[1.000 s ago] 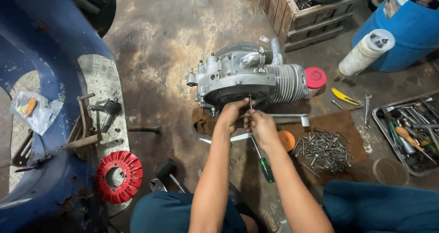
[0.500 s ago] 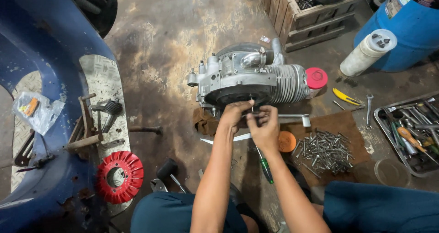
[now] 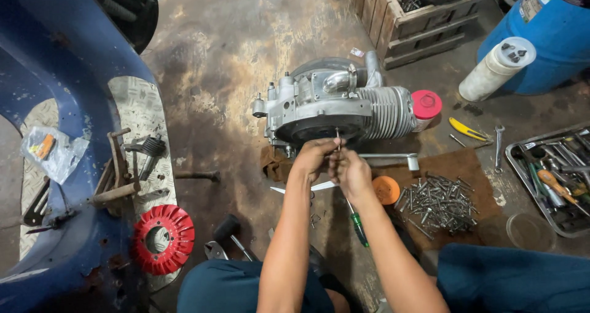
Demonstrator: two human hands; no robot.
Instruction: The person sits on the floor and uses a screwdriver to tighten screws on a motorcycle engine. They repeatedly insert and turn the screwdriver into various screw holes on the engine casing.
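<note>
From the green-handled screwdriver (image 3: 358,228) lying on the floor nearest us, we find our left hand (image 3: 314,156) and right hand (image 3: 349,170) both pinching a thin metal pin (image 3: 337,136) at the engine's (image 3: 332,107) lower face, fitting apparently underway, steady alignment needed next.

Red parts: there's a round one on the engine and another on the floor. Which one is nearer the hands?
The red cap on the engine's right end; the red finned wheel lies far left by the blue body.
</note>
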